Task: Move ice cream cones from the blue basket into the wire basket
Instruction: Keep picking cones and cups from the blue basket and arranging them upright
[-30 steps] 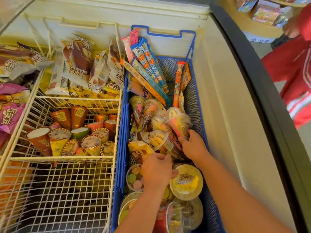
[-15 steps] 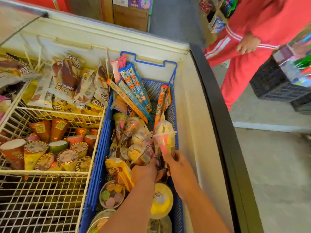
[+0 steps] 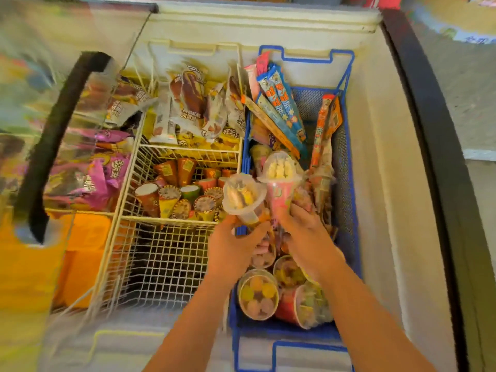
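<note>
**Two cones held over freezer baskets**

The left hand (image 3: 230,248) gripped a yellow-topped cone (image 3: 243,196) at the left rim of the blue basket (image 3: 341,162), beside the wire basket (image 3: 161,264). The right hand (image 3: 306,232) curled round a pink cone (image 3: 281,181) above the blue basket. Other cones (image 3: 182,196) stood in the wire basket.

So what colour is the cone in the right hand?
The cone is pink, clearest in the head view.

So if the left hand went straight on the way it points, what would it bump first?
Likely the pink cone in the right hand: the left hand and its yellow-topped cone aim forward beside it. Depth is unclear, so it might pass.
</note>
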### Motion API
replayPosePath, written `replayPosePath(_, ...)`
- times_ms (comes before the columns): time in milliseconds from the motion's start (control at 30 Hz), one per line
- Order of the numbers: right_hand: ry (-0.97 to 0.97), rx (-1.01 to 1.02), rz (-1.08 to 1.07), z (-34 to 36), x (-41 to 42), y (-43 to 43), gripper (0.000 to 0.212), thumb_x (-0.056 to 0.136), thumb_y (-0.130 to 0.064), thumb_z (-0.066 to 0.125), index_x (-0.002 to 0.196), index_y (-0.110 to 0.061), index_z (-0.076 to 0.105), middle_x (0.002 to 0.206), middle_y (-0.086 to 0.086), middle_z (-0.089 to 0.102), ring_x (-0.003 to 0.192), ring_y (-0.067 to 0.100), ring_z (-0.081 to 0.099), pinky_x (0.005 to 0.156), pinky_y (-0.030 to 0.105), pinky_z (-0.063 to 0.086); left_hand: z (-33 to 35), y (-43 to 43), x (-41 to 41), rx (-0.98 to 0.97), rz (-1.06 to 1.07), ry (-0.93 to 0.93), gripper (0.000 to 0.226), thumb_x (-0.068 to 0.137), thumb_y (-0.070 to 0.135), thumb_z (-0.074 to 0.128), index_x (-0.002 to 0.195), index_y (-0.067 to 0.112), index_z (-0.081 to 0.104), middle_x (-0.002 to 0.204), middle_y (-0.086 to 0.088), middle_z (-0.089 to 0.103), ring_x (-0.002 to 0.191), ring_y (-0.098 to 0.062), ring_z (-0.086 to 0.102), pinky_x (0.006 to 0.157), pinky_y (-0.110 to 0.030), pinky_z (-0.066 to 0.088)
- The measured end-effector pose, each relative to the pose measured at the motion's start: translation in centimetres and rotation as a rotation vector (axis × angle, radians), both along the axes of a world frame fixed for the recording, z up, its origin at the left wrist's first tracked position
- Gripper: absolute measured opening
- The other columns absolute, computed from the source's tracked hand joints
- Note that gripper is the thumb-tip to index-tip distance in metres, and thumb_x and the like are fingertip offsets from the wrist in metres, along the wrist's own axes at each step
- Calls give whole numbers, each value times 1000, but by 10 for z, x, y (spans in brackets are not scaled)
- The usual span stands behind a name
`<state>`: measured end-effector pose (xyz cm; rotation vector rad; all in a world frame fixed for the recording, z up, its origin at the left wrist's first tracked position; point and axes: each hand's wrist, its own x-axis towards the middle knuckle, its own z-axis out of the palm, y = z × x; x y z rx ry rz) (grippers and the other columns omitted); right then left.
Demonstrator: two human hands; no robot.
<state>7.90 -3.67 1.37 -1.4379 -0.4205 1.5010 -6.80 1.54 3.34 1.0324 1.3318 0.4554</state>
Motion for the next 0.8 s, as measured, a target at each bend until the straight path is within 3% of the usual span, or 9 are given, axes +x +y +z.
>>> replayPosePath(67,8,-2,34,3,-31,5,34,75,-50,75,100,-27,74,97,1,73,96,16,65,87,46,52,11,8,-40,23,-17,61,27,72,26,85,97,19,76,78,-4,79,71,-24,77,63,-32,62)
replayPosePath(167,-39,-33,133,4,-74,15,26,68,-38,82,91,-27,77,79,-5,72,77,10,65,75,28,52,17,20,-94,10,-42,183,29,60,40,84,88,31,79,79,-3,80,78,-23,77,74,-42,63)
replayPosePath(267,-99,-91,218,-8,-115,23,27,71,-17,85,95,-21,74,74,-12,74,72,2,68,64,15,52,9,26,-134,-73,3,254,31,54,36,85,83,30,78,80,-11,79,83,-34,76,74,-54,62)
replayPosePath(367,-187,-214,236,-24,-156,23,43,73,-9,83,114,-12,68,104,4,75,100,18,69,87,35,56,-12,21,-162,-177,55,333,37,45,31,87,80,20,78,84,-19,77,88,-41,74,78,-59,59)
replayPosePath(400,-230,-257,232,-31,-167,19,45,73,-11,83,115,-12,68,108,8,74,104,22,68,88,38,55,-19,18,-167,-203,62,371,41,41,31,87,79,16,78,85,-21,77,87,-40,74,80,-60,58)
replayPosePath(533,-262,-428,195,-63,-194,10,40,73,-16,83,110,-7,70,104,15,74,97,31,69,83,43,57,-54,20,-173,-328,56,455,39,37,19,83,72,5,72,80,-20,75,78,-31,74,76,-55,60)
replayPosePath(700,-217,-641,257,-89,-205,17,45,75,-21,81,113,-7,63,105,12,69,95,30,69,80,46,60,-98,34,-175,-613,34,439,40,67,-11,79,104,1,70,106,-21,72,92,-34,73,77,-47,62)
replayPosePath(800,-104,-756,243,-105,-205,21,50,77,-16,79,121,-8,55,112,13,63,92,28,67,75,42,62,-117,43,-173,-701,-44,487,38,70,-12,78,103,4,67,106,-20,70,83,-31,75,64,-36,64)
